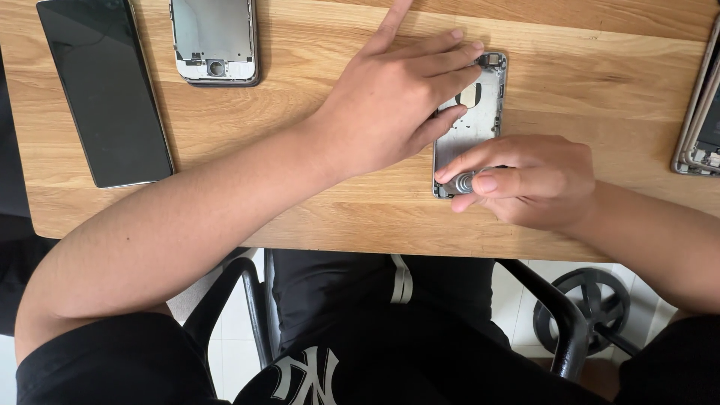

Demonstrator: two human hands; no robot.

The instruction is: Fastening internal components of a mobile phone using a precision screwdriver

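1. Nearest the camera: the person's lap, in black clothing, and the black arms of a chair (559, 315) sit below the near edge of the wooden table (300, 142).
2. Right hand (529, 180): the fingers are closed together, with thumb and forefinger pinched on a small round metal tool tip (464, 182), held at the lower end of the opened phone chassis (472, 124).
3. Left hand (394, 101): the fingers are spread apart and laid flat across the upper part of the chassis, pressing it to the table; the forefinger points away. It grips nothing.
4. Chassis position: it lies flat on the table between the two hands, right of centre, with its long axis running away from the person and a camera module at its far corner.
5. Risk, as a judgement: the left hand only presses down. If the tool tip skids, the chassis can pivot or slide on the smooth wood. Any small part that comes loose could roll off the near edge.
6. Farther left: a dark glass panel (105, 90) lies flat, well apart from the hands.
7. Far edge: a second opened phone body (215, 41) lies at the top. More phone frames (701, 120) are stacked at the right edge.
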